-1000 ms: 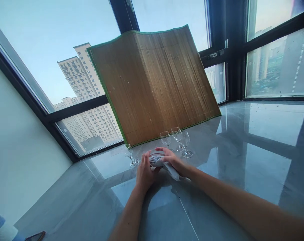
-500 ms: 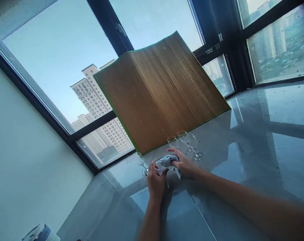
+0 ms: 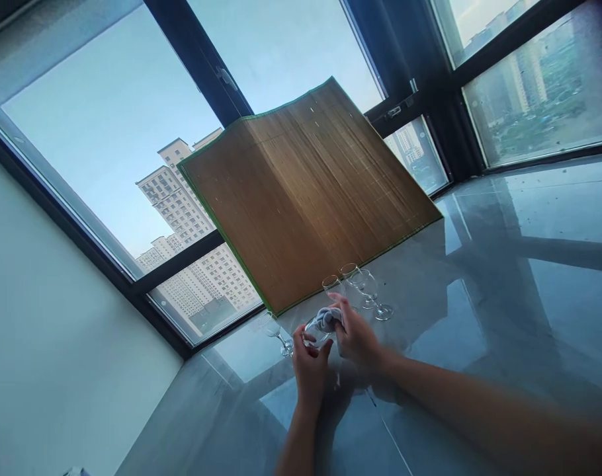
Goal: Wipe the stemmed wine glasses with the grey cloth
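Note:
My left hand [image 3: 309,357] is closed around a clear wine glass [image 3: 315,330], which lies tilted between my two hands. In my right hand [image 3: 354,334] is a bunched grey cloth [image 3: 329,318], pressed against the glass's right end. Part of the glass is hidden by my fingers and the cloth. Just left of my left hand stands another stemmed glass [image 3: 270,325]. Beyond my right hand are more wine glasses: one [image 3: 333,285] partly behind my fingers, and others close together, the nearest with its round foot [image 3: 383,311] in plain view.
A brown woven mat [image 3: 305,205] with green edging leans upright against the dark window frame [image 3: 196,59]. The glossy grey tiled surface [image 3: 221,410] reflects the windows. A pale wall [image 3: 57,330] borders it on the left.
The cloth has drawn in tighter on the glass, and its hanging end no longer shows. My right hand has turned slightly. The whole view has shifted a little.

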Tool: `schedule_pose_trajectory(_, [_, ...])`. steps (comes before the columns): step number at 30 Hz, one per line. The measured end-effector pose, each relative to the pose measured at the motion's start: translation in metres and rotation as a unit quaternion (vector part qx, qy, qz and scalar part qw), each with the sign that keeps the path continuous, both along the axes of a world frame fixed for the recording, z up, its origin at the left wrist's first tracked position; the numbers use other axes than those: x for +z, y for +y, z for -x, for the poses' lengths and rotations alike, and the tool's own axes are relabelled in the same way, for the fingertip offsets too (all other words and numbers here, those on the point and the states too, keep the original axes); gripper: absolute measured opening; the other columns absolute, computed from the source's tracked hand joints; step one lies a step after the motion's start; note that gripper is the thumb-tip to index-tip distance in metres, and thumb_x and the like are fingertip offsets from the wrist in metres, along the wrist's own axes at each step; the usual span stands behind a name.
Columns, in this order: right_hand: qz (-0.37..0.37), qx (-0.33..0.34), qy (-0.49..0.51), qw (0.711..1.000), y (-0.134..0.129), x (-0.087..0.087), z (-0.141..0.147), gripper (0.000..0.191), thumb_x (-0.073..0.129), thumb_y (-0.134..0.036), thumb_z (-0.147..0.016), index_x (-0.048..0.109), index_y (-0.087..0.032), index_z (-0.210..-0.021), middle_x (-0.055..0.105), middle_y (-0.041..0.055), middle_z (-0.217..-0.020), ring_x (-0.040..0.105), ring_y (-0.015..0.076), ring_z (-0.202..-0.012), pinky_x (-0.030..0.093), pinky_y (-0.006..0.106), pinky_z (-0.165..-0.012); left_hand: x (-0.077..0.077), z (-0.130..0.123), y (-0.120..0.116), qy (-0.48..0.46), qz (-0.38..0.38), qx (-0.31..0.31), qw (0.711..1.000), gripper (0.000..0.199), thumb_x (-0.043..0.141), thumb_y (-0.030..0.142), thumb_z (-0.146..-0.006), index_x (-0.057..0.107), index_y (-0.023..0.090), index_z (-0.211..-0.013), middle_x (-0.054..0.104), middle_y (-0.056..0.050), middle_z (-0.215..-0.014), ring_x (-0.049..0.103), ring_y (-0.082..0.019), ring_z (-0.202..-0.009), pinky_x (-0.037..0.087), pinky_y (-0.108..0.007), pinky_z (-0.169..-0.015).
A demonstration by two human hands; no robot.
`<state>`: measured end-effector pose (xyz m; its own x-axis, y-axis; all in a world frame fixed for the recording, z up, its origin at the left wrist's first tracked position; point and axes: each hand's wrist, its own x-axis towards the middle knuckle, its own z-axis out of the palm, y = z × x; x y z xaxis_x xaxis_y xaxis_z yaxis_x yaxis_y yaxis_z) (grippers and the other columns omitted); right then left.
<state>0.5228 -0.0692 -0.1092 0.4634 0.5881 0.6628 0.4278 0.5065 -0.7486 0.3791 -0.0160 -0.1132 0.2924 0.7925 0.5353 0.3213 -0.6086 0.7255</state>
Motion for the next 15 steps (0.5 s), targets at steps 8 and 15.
schedule_pose_trajectory(8, [0.010,-0.016,-0.013,1.000,0.0046,-0.0023,-0.0027,0.058,0.042,-0.007,-0.085,0.036,-0.020,-0.141,0.066,0.0077,-0.107,0.063,0.0202,-0.090,0.050,0.036,-0.086,0.0018,-0.0072,-0.0024,-0.080,-0.001,0.008,0.997,0.065,0.078,0.051,-0.075,0.048,0.021,-0.124,0.054,0.004,-0.088,0.053,-0.009,-0.056,0.047,-0.025,-0.057])
schedule_pose_trajectory(15, [0.032,-0.017,-0.019,0.999,0.0073,-0.0076,-0.0008,0.061,0.044,-0.008,-0.086,0.034,-0.019,-0.145,0.066,0.0107,-0.112,0.063,0.0224,-0.097,0.048,0.038,-0.090,0.0011,-0.0080,0.0001,-0.104,0.024,-0.016,0.994,0.065,0.068,0.062,-0.081,0.045,0.021,-0.126,0.053,0.003,-0.087,0.053,-0.009,-0.057,0.045,-0.024,-0.054])
